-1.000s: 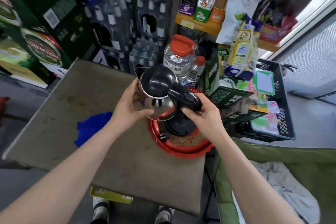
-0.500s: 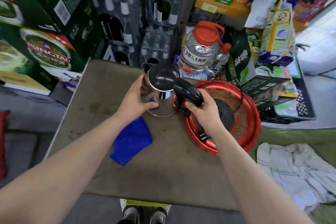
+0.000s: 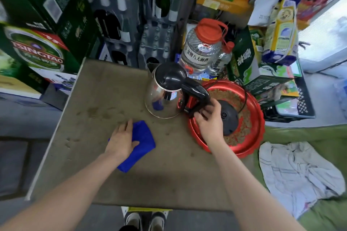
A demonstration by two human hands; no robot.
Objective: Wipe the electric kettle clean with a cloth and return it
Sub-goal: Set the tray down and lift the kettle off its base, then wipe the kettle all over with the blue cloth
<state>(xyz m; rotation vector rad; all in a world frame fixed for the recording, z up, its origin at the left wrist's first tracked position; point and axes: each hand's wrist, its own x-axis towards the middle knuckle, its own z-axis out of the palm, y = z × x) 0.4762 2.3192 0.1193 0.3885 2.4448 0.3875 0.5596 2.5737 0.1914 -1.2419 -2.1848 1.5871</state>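
The steel electric kettle (image 3: 165,97) with a black lid and handle stands upright on the brown table (image 3: 105,99), just left of the red tray (image 3: 257,118). My right hand (image 3: 208,122) curls its fingers around the lower end of the kettle's handle. The kettle's black round base (image 3: 230,118) sits inside the tray, with its cord running off to the back. A folded blue cloth (image 3: 144,137) lies flat on the table in front of the kettle. My left hand (image 3: 121,140) rests on the cloth's left part, thumb laid across it.
A large clear jug with a red cap (image 3: 202,48) stands right behind the kettle. Green beer cartons (image 3: 37,50) and packs of bottles crowd the back left. A black crate (image 3: 304,107) of boxes sits right of the tray. A white rag (image 3: 296,170) lies on green fabric at right.
The kettle went from over the tray, held in both hands, down onto the table left of it. My left hand left the kettle body and dropped onto the blue cloth.
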